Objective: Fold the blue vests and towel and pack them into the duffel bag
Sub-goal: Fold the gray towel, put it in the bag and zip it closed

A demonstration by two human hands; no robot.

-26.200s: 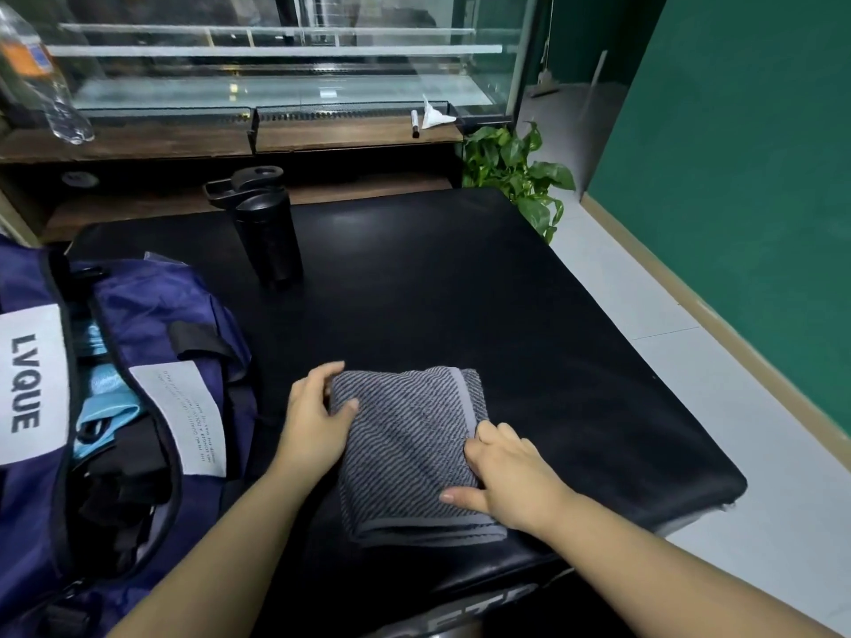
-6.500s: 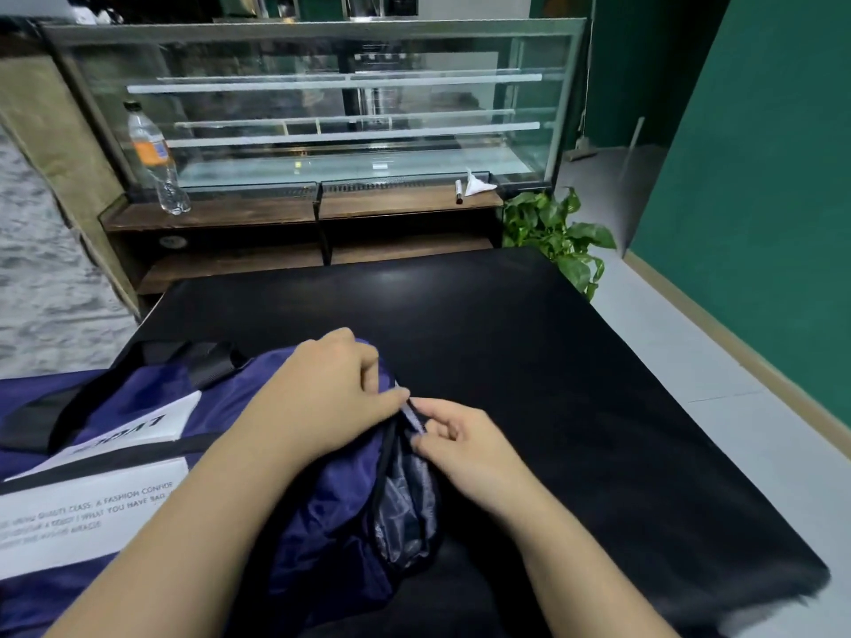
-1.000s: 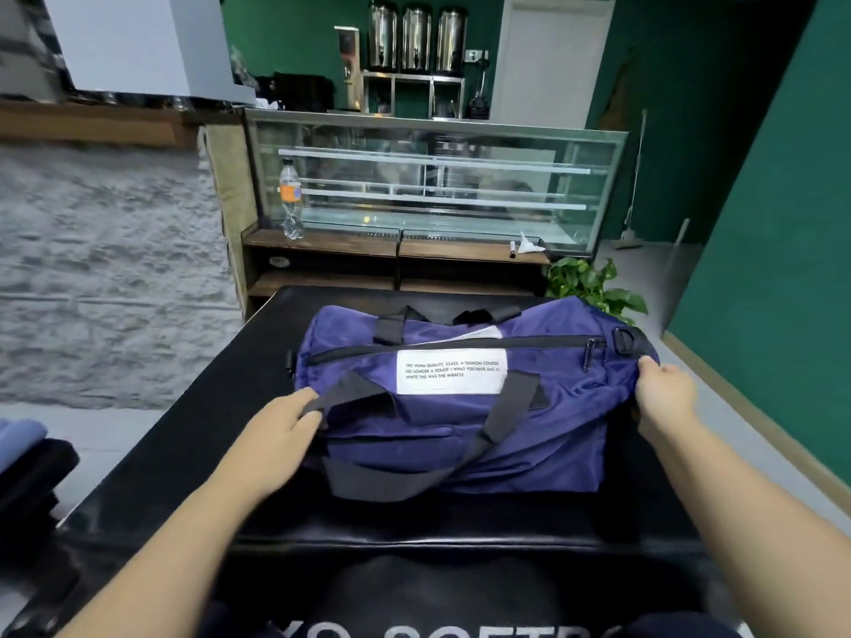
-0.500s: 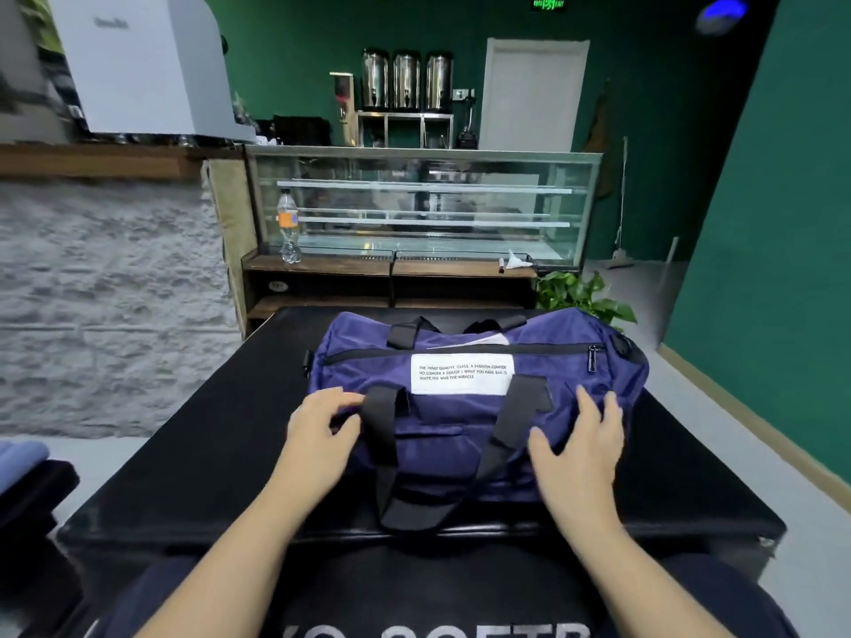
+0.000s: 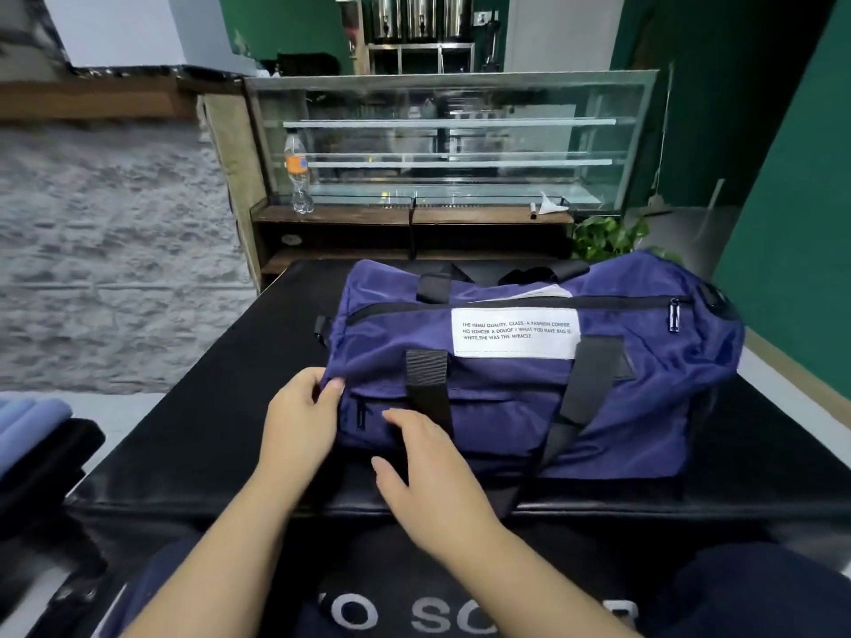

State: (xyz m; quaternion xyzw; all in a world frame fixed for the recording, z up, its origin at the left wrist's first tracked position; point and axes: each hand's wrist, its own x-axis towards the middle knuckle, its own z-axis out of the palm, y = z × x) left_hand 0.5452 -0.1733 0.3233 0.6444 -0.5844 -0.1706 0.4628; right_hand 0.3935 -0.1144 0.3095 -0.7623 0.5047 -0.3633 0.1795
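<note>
The navy duffel bag stands on the black table, its top zipper closed, a white text label and black straps on its front. My left hand pinches a fold of fabric at the bag's lower left corner, by the end of the front pocket zipper. My right hand lies against the bag's front just right of it, fingers straight and touching the pocket near the left strap. The vests and towel are out of sight.
A glass display counter with a plastic bottle on its wooden shelf stands behind the table. A green plant is at the back right. Folded blue cloth lies on a dark seat at the left edge.
Both hands have shifted to the bag's lower left corner; the right hand crossed over from the right side. The left hand now pinches the fabric. The view has tilted down and closer.
</note>
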